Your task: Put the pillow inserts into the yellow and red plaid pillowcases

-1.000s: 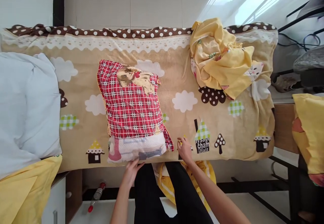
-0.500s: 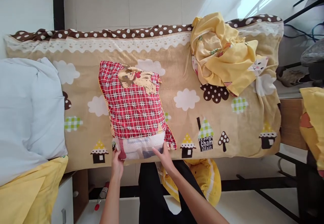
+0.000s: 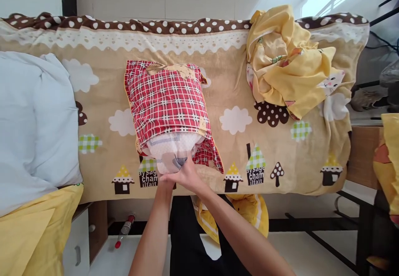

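Observation:
A red plaid pillowcase (image 3: 170, 101) with a dog print lies on the bed, wrapped around most of a pale patterned pillow (image 3: 168, 145). The pillow's near end sticks out of the case opening, squeezed narrow. My right hand (image 3: 185, 175) is closed on that end, its thumb pointing left. Close against it, my left hand (image 3: 166, 180) grips the same end from the left and below; its fingers are mostly hidden. To the right of the pillow, a loose flap of the case spreads over the bed cover.
A beige printed sheet (image 3: 237, 151) covers the bed. Crumpled yellow bedding (image 3: 289, 68) lies at the right, and a white quilt (image 3: 37, 118) at the left above yellow fabric (image 3: 34, 234). Below are a yellow cushion (image 3: 255, 213), a bottle (image 3: 124, 230) and a cabinet (image 3: 76, 242).
Both hands have come together at the pillow's near end, bunching it inward. The pillowcase has shifted away from me, and its dog print is now tilted mostly out of sight.

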`<state>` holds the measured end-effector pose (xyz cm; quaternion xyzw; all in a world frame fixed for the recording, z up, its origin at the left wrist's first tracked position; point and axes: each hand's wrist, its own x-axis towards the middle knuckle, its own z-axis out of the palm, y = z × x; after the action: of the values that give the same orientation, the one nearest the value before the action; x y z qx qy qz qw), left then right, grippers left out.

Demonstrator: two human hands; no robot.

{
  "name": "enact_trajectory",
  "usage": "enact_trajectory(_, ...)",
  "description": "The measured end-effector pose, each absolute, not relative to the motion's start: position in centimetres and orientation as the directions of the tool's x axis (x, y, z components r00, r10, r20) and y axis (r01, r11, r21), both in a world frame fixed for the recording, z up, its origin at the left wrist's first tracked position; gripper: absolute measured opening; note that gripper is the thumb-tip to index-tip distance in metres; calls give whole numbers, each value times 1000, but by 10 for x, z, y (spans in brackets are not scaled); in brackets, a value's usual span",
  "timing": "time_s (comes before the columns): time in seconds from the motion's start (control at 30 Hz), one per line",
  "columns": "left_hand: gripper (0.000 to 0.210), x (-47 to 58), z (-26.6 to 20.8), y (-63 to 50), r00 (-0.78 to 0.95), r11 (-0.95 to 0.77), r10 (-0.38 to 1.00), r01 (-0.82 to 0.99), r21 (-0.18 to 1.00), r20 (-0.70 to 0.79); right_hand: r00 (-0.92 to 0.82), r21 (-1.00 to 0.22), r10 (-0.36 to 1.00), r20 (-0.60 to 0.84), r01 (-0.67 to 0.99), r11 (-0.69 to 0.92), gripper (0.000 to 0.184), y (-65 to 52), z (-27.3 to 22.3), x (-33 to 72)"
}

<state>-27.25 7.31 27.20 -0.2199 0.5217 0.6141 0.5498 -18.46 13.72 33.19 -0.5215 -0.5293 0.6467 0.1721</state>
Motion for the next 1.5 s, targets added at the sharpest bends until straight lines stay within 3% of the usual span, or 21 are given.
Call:
enact_trajectory(0.1,43,-266,283,88,-299,116,462,-913,391,-835,-358,-879,834,-420,391,-275,121,151,334,-193)
enact_trajectory(0.3,29,-281,312,127,-214,123,585,-930,346,-782,-118,-863,940,-319,445,-237,91,175,337,-201)
enact_trajectory(0.43,22,-296,323,135,-288,90,651,-889,448,-703,-71,-870,966,-250,454,-192,69,206,341,-210)
enact_trajectory(0.53,22,-302,318,128,-350,111,661,-829,548,-664,-91,-863,972,-216,484,-147,63,233,346,-216)
enact_trajectory(0.6,21,-302,310,124,-472,178,647,-670,720,-599,-130,-859,976,-175,504,-87,64,250,349,-220)
enact_trajectory(0.67,18,-302,304,126,-570,281,698,-339,898,-434,-185,-865,974,-131,502,-21,65,265,353,-224)
enact_trajectory(0.73,18,-302,302,135,-553,316,798,45,948,-240,-224,-876,970,-98,483,23,64,279,356,-227)
enact_trajectory(0.83,16,-304,309,156,-510,232,860,402,886,6,-255,-888,964,-70,456,56,62,299,360,-230)
enact_trajectory(0.97,13,-305,326,181,-572,234,799,580,780,185,-291,-889,955,-47,448,93,56,325,362,-231)
enact_trajectory(1.03,18,-305,332,189,-542,360,836,659,661,85,-304,-897,952,-34,430,105,55,335,360,-232)
enact_trajectory(1.13,30,-304,332,198,-505,565,825,748,349,-253,-324,-914,945,-33,393,103,58,342,353,-235)
enact_trajectory(1.23,35,-304,320,207,-435,552,771,821,148,-465,-319,-919,946,-63,389,70,63,342,342,-240)
enact_trajectory(1.3,37,-303,309,213,-371,476,804,869,131,-464,-321,-915,944,-74,398,64,64,339,336,-241)
enact_trajectory(1.5,27,-297,297,221,-266,303,950,911,280,-161,-313,-904,948,-58,419,83,61,339,330,-242)
